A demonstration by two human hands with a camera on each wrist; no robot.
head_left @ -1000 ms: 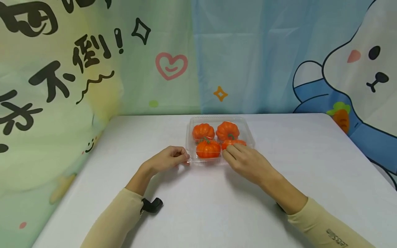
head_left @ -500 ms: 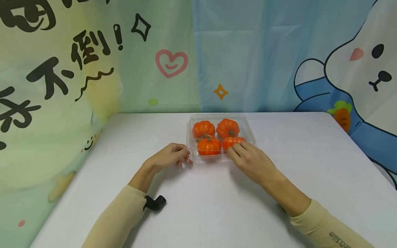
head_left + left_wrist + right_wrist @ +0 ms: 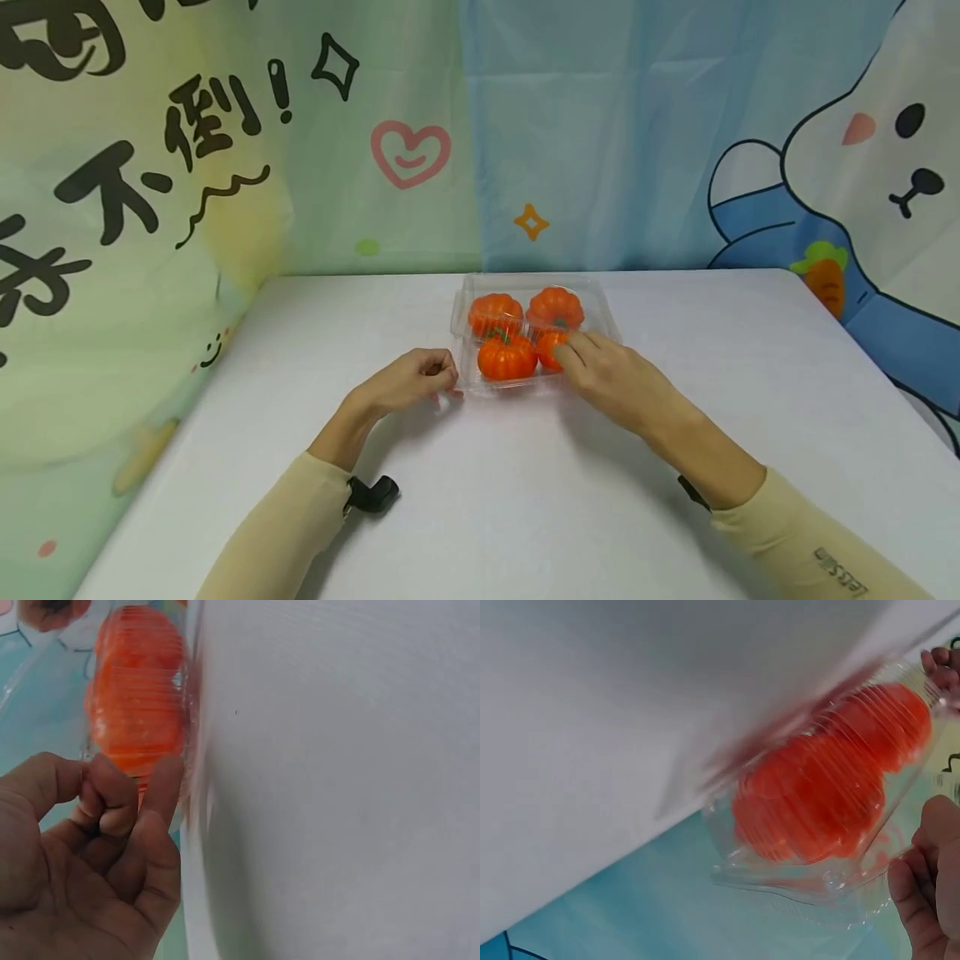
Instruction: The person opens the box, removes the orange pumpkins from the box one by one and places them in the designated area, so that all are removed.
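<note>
Several small orange pumpkins (image 3: 507, 358) with ribbed sides and green stems sit in a clear plastic box (image 3: 598, 310) with a lid. My left hand (image 3: 416, 383) is at the box's front left corner; in the left wrist view its thumb and index finger pinch the plastic edge beside the ribbed wall. My right hand (image 3: 611, 379) is at the front right, partly hiding one pumpkin (image 3: 550, 348). The right wrist view shows its fingers (image 3: 911, 896) pinching the upper plastic rim. How far the lid stands from the base is hard to tell.
The box stands on a white table (image 3: 487, 500), near its back edge. Behind hangs a printed cloth (image 3: 600, 125) with a cartoon animal, a heart and lettering. A black wrist camera (image 3: 373, 494) juts from the left sleeve.
My right hand has moved slightly right and away from me at the box's front rim. A clear plastic edge over the pumpkins has shifted upward. The left hand stays nearly in place.
</note>
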